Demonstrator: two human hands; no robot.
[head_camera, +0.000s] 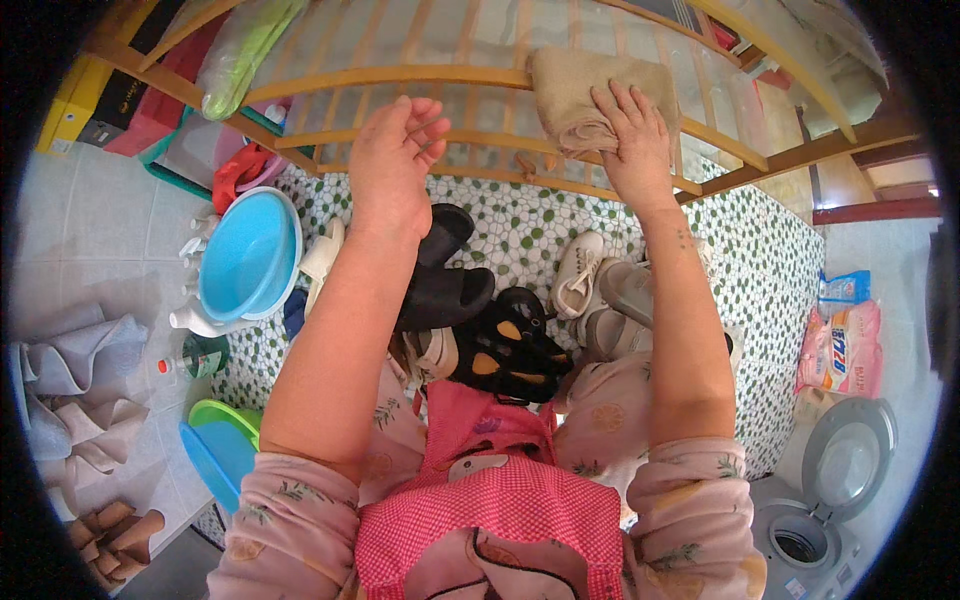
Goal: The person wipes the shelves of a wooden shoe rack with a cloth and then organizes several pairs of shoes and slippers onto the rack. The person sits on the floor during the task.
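My right hand (637,146) is spread over a folded brown cloth (574,82), fingers laid along its top and thumb hidden. The cloth lies against the front rails of a slatted wooden rack (390,76). Close to the same rails, at the left, my left hand (397,169) hangs in the air with loosely curled fingers and nothing in it. Below my hands, black slides (446,296), black shoes with cut-outs (517,352), a white lace-up shoe (579,274) and grey sandals (626,289) crowd the pebble-patterned floor (517,255).
Blue basins (247,255) stand at the left near a bottle with a red cap (184,362). Shoe boxes (112,105) and a green plastic-wrapped item (244,60) sit at upper left. On the right are a pink detergent bag (840,349) and a small washing machine (784,517) with its lid raised.
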